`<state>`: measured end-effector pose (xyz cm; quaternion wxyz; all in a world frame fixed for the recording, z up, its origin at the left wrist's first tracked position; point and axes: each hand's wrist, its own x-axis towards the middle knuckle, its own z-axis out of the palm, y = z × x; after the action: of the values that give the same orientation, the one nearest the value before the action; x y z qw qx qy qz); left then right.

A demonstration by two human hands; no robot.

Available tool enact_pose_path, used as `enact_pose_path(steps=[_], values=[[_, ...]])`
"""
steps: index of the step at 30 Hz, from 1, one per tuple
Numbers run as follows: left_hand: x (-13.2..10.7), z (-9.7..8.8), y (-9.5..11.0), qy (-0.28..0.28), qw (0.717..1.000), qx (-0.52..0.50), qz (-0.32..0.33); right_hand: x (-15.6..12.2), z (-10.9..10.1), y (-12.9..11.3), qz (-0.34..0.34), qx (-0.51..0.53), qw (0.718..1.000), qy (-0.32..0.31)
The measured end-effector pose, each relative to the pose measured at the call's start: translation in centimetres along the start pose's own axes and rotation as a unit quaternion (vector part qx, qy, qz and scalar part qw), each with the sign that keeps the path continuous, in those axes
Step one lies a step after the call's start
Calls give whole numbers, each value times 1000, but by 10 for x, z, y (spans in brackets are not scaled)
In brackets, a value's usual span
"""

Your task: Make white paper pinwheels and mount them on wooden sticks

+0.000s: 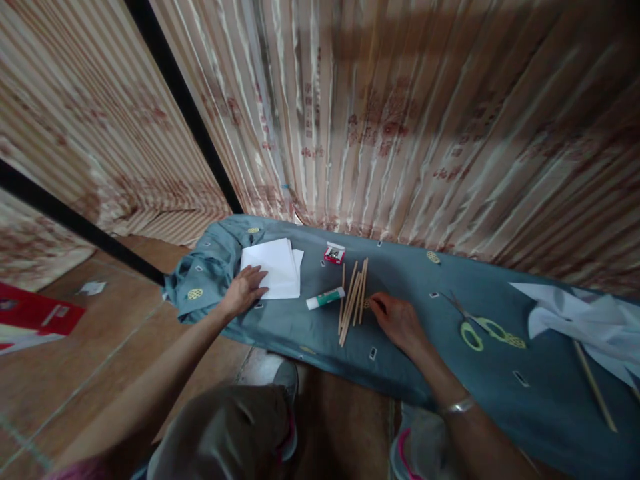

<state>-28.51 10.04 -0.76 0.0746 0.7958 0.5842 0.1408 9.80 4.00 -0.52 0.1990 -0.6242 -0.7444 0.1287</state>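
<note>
My left hand [245,289] lies with fingers spread on the left edge of a stack of white square paper [273,270]. Just right of the wooden sticks [353,300], my right hand [397,321] is low over the cloth, its fingers curled together; whatever they may hold is hidden. The sticks form a loose, roughly parallel bundle. Between paper and sticks lies a white and green glue stick [326,298]. Behind it sits a small open red and white box [334,253] with small metallic pieces inside.
Scissors with yellow-green handles [483,331] lie open at the right. Beyond them are folded white paper pinwheels [590,323] with a wooden stick [595,387]. A grey-blue cloth [410,367] covers the narrow bench. Dark poles [187,110] and a striped curtain [380,133] stand behind.
</note>
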Motion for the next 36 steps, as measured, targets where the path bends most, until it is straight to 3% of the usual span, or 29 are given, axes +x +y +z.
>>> enact_pose_path(steps=[7, 13, 16, 22, 31, 36], values=[[-8, 7, 12, -26, 997, 57, 38, -2, -2, 10, -3, 13, 1000, 11], [-4, -4, 20, -44, 995, 79, 52, -2, -2, 10, -2, 10, 1000, 19], [-11, -7, 20, -48, 995, 79, 49, -2, -3, 10, -5, 6, 1000, 22], [-33, 7, 21, -17, 997, 10, 72, -1, -3, 11, -3, -1, 1000, 10], [-23, -5, 28, -22, 999, -46, -10, -1, 1, 11, -8, 9, 1000, 3], [-24, -4, 28, -8, 998, -60, -19, 2, 7, 8, -16, 21, 999, 18]])
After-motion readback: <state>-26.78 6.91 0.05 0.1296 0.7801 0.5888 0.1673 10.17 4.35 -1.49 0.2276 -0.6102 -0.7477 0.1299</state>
